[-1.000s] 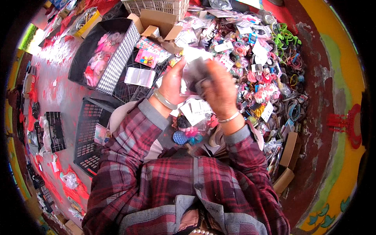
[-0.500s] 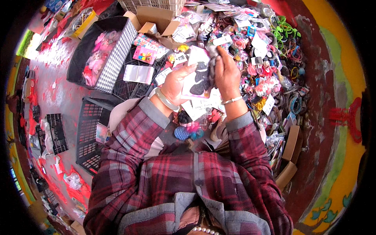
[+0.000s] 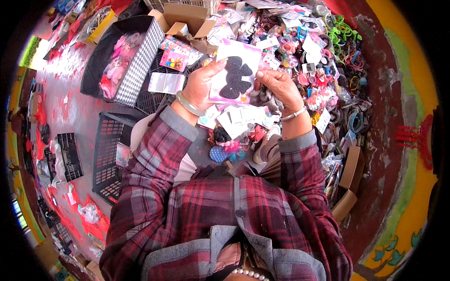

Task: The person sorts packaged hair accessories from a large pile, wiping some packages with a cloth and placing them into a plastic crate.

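Note:
My left hand (image 3: 198, 86) grips the left edge of a white card (image 3: 250, 57), its thumb lying on the front. Two black fuzzy bows (image 3: 235, 88) sit on the card one above the other, and the card has a purple lower border. Close by the card's right edge is my right hand (image 3: 282, 91), with thumb and forefinger pinched together. Beneath its curled fingers hangs a soft grey bundle (image 3: 270, 100), partly hidden by the hand; its kind cannot be made out. White paper tags (image 3: 233, 124) lie below the card.
A large pile of hair ties and carded accessories (image 3: 323, 70) spreads ahead and right. On the left stand a houndstooth box (image 3: 140, 63) holding pink items and a dark plastic crate (image 3: 105, 154). An open cardboard box (image 3: 187, 14) is at the back.
The grey bundle has moved from in front of the card down to its right, with my right hand. Now both bows show fully, and my left hand has shifted slightly left with the card.

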Demonstrator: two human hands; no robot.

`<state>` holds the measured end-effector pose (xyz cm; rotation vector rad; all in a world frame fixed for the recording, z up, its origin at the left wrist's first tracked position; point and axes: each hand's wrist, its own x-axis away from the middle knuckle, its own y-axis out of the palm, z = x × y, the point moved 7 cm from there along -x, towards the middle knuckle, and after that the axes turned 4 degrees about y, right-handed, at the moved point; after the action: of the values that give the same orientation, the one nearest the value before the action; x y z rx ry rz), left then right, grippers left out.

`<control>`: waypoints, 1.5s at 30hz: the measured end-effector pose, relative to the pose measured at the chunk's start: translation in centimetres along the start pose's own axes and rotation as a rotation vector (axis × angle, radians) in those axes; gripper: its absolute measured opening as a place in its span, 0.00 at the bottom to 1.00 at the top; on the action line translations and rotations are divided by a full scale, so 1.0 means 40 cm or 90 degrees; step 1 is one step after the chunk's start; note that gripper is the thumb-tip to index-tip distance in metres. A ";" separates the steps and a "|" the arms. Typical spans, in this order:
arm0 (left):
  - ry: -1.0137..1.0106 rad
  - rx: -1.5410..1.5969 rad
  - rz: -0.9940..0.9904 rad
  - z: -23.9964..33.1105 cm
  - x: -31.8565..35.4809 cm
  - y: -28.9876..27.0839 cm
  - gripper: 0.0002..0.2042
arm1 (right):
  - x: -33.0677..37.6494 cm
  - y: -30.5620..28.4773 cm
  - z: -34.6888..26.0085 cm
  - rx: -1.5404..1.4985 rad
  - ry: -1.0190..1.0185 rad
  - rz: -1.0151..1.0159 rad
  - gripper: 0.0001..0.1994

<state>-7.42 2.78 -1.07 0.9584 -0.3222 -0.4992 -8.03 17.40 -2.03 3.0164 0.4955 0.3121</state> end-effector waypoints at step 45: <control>-0.452 -1.080 0.746 0.064 1.561 -1.191 0.09 | 0.064 0.142 0.386 0.203 0.364 0.220 0.11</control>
<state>31.46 -55.30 -37.02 -1.1142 -0.7966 0.1235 -0.66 12.32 -16.08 3.2803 0.0351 1.2488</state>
